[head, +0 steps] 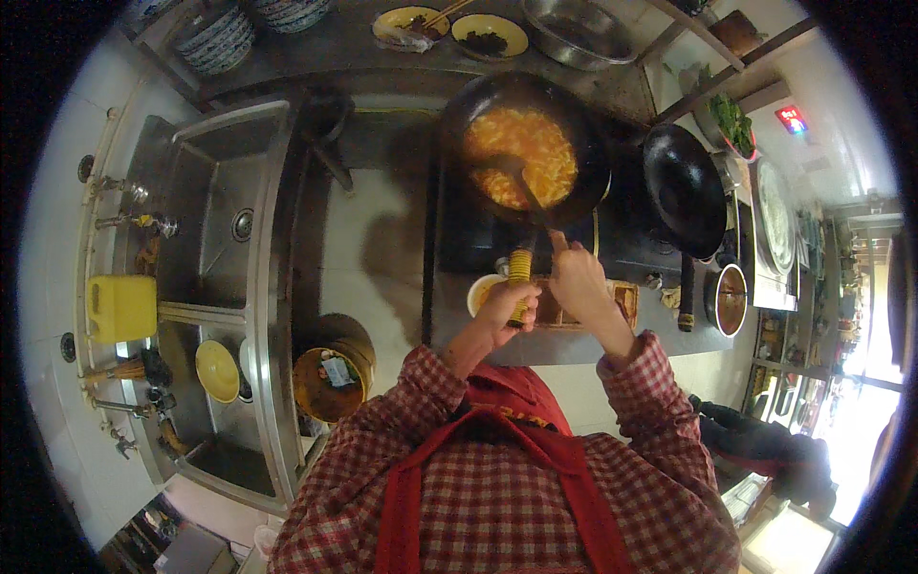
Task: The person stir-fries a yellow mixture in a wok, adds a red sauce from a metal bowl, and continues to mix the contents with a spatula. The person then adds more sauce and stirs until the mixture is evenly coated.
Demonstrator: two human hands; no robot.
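Observation:
A dark wok (595,143) stands on the stove, holding an orange-red, saucy food with pale yellow pieces (534,136). My left hand (502,310) is wrapped around the wok's handle (521,265), which is bound in yellow and black. In my right hand (577,276) is the handle of a spatula or ladle (529,194); its dark head rests in the food, partly sunk, so its exact shape is hard to tell. Below the wok, a bowl (485,293) and a sectioned brown seasoning box (622,301) sit partly behind my hands.
A second wok (685,190) lies tilted to the right, near a round pot of brown liquid (730,301). Yellow plates of dark food (490,37) and a metal basin (582,32) line the back shelf. Left are a double steel sink (267,287) and a floor bucket (305,373).

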